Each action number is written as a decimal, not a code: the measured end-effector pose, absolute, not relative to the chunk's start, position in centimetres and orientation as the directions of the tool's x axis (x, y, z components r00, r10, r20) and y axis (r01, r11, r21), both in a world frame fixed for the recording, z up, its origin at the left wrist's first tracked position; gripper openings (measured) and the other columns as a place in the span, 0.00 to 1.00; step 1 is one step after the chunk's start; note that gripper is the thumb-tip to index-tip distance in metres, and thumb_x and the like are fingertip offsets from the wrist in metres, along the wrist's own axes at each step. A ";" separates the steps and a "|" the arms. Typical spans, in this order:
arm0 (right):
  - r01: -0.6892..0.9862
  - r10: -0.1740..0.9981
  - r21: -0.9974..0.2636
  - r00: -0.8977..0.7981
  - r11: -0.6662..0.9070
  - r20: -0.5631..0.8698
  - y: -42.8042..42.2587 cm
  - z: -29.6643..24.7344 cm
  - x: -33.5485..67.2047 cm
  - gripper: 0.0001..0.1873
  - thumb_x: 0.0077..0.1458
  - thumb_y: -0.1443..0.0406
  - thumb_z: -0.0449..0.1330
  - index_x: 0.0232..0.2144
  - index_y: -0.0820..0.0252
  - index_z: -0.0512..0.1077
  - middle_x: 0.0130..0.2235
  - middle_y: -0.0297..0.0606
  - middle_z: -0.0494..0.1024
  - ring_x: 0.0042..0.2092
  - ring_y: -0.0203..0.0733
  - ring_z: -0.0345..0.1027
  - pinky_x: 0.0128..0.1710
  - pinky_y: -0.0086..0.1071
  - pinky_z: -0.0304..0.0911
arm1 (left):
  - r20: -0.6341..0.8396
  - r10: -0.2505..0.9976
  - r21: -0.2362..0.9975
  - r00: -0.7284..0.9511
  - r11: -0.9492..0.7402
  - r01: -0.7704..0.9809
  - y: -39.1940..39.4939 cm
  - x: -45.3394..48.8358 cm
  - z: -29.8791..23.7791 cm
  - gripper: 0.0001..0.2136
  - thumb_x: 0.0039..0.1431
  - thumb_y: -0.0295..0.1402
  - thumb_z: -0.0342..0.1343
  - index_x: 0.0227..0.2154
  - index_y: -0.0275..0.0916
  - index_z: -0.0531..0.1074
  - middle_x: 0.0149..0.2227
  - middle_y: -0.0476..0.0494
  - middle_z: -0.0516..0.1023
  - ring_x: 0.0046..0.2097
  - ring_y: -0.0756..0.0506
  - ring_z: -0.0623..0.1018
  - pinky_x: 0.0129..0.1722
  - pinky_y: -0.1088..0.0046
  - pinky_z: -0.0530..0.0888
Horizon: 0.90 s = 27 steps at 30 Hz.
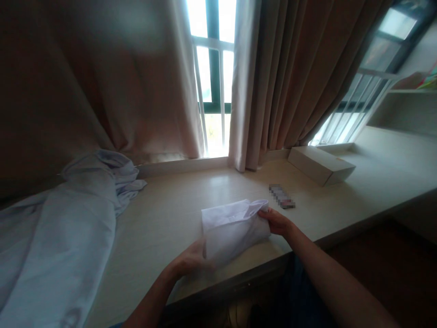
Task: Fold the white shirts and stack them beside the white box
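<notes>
A folded white garment point(234, 228) lies on the pale wooden desk point(177, 200) near its front edge. My left hand point(191, 260) grips the garment's lower left corner, fingers tucked under the cloth. My right hand point(277, 222) pinches its right edge near the collar end. Both hands are closed on the fabric.
A heap of light blue cloth point(64, 228) covers the desk's left side. A flat white box point(319, 165) lies at the back right, and a small dark object point(282, 197) sits just beyond my right hand. Curtains point(293, 73) hang before the window behind.
</notes>
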State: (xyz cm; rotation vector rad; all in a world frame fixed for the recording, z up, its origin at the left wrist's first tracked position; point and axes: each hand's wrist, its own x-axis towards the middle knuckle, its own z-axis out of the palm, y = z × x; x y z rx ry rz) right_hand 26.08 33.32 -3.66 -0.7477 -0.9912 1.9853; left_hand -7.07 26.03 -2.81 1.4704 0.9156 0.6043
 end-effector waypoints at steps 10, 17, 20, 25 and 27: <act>-0.315 0.782 -0.803 -0.560 -0.506 -0.273 35.8 -5.1 24.5 0.23 0.52 0.55 0.66 0.46 0.63 0.71 0.43 0.44 0.79 0.42 0.46 0.75 0.48 0.43 0.67 | -0.104 0.952 0.968 0.287 0.164 -0.192 26.9 -6.2 -3.5 0.23 0.49 0.39 0.64 0.47 0.36 0.70 0.38 0.41 0.78 0.35 0.45 0.77 0.34 0.70 0.73; -0.198 0.727 -0.767 -0.524 -0.611 -0.444 37.8 -6.0 23.8 0.25 0.59 0.49 0.57 0.45 0.65 0.71 0.41 0.45 0.79 0.40 0.43 0.75 0.46 0.39 0.68 | -0.190 0.981 0.937 -0.041 0.169 -0.305 31.4 -5.4 -5.1 0.22 0.46 0.44 0.65 0.41 0.38 0.69 0.31 0.49 0.77 0.28 0.50 0.75 0.29 0.73 0.72; -0.189 0.737 -0.757 -0.461 -0.626 -0.494 38.2 -6.7 23.2 0.28 0.60 0.46 0.53 0.43 0.66 0.71 0.39 0.46 0.79 0.39 0.43 0.75 0.43 0.38 0.70 | -0.254 0.950 0.950 -0.180 0.210 -0.229 32.9 -5.1 -6.4 0.25 0.46 0.49 0.64 0.41 0.35 0.70 0.28 0.49 0.76 0.26 0.50 0.73 0.26 0.75 0.70; -0.198 0.805 -0.837 -0.452 -0.510 -0.383 37.3 -7.0 23.6 0.24 0.51 0.55 0.66 0.45 0.65 0.72 0.43 0.47 0.79 0.39 0.45 0.75 0.42 0.38 0.70 | -0.328 0.935 0.868 0.136 0.355 -0.346 31.7 -5.6 -5.7 0.29 0.53 0.53 0.55 0.49 0.34 0.69 0.36 0.38 0.80 0.30 0.45 0.78 0.31 0.69 0.73; -0.196 0.837 -0.865 -0.418 -0.462 -0.352 37.1 -6.9 23.8 0.22 0.48 0.61 0.68 0.44 0.65 0.72 0.42 0.45 0.79 0.38 0.45 0.75 0.41 0.38 0.70 | -0.351 0.903 0.849 0.249 0.419 -0.321 30.5 -5.9 -4.8 0.29 0.54 0.51 0.56 0.52 0.35 0.68 0.40 0.36 0.80 0.33 0.44 0.79 0.33 0.69 0.74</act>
